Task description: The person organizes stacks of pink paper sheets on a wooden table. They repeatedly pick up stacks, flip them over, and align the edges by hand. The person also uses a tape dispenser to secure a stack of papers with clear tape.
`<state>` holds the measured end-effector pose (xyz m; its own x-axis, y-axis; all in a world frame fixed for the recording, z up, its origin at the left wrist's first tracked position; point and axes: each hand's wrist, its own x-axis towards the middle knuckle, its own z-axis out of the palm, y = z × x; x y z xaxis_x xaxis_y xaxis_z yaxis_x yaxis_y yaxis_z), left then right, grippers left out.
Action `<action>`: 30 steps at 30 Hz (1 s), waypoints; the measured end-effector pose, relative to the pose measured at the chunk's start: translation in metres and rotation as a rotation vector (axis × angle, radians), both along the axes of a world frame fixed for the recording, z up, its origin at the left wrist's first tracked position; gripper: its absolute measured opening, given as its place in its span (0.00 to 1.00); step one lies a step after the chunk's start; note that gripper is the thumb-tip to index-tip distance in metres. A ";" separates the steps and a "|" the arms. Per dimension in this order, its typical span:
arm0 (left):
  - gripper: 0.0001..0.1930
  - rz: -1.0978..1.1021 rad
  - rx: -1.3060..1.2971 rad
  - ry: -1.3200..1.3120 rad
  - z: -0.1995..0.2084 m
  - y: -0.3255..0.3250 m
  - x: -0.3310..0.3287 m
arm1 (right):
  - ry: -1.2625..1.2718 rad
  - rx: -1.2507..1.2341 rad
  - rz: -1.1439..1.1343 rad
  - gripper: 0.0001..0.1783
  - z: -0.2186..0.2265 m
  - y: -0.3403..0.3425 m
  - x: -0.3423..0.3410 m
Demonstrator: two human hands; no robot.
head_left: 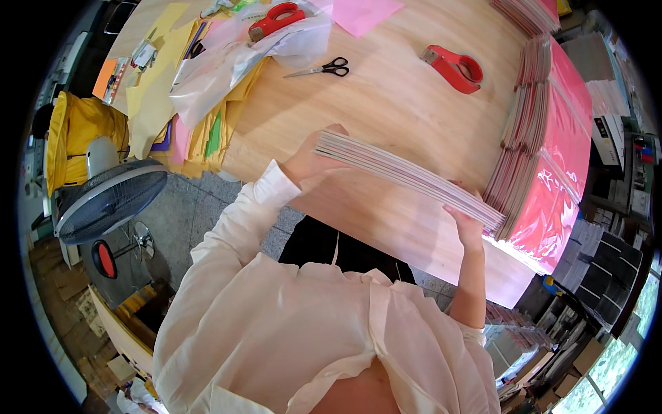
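Observation:
Between my two hands is a stack of thin, flat card-like sheets (407, 177), seen edge-on with white and grey layers; their exact kind cannot be made out. My left hand (308, 160) is closed around the stack's left end. Around its right end curls my right hand (467, 222), with the fingers partly hidden behind the sheets. The stack slants down to the right, above the near edge of the wooden table (393, 96). Close to my right hand stands a tall pile of pink plastic-wrapped packs (527, 152), layered with many thin edges.
Farther back lie a red tape dispenser (458, 69), black-handled scissors (324, 68) and another red tape dispenser (277, 21) on clear plastic (221, 72). Yellow paper envelopes (162, 76) spread over the table's left. A floor fan (110, 200) and yellow-draped chair (83, 134) stand left.

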<state>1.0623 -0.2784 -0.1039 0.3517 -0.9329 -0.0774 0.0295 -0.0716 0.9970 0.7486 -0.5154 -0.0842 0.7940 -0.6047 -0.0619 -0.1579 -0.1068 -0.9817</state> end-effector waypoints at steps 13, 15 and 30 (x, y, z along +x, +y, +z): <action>0.20 0.056 0.103 0.022 -0.022 -0.005 -0.006 | 0.197 -0.230 0.029 0.20 -0.013 -0.007 0.002; 0.21 0.203 0.090 0.123 0.025 -0.004 -0.011 | 0.106 0.177 -0.248 0.19 0.036 0.014 0.026; 0.30 0.236 0.578 0.849 0.126 0.021 -0.040 | 0.424 1.681 -0.117 0.20 0.033 0.029 -0.064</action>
